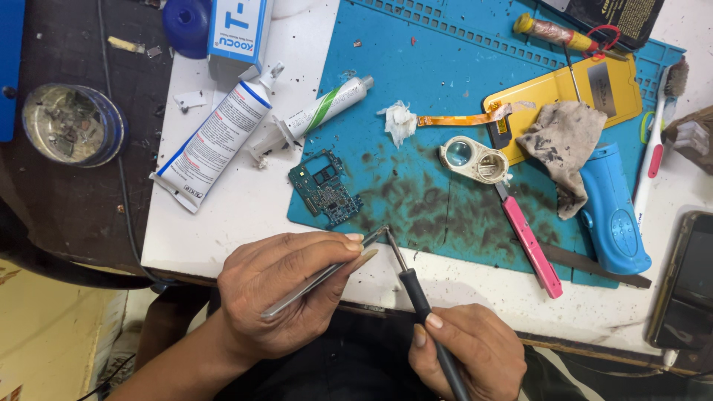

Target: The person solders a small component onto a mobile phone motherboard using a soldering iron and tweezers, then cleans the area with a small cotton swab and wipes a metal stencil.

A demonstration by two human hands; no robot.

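My left hand (286,289) grips metal tweezers (327,273) whose tips point up and right at the table's near edge. My right hand (468,349) holds a black-handled soldering iron (417,293); its thin tip meets the tweezer tips at about the same spot. Whatever sits between the tweezer tips is too small to make out. A dark blue-green circuit board (325,187) lies just beyond, on the left edge of the blue work mat (438,96).
On the white table lie two glue tubes (219,137) (319,111), a loupe (474,158), a pink-handled tool (529,241), a blue torch-like device (613,212), a dirty rag (561,145), a yellow phone back (564,96), a toothbrush (657,141), a phone (683,282) and a round parts tin (70,122).
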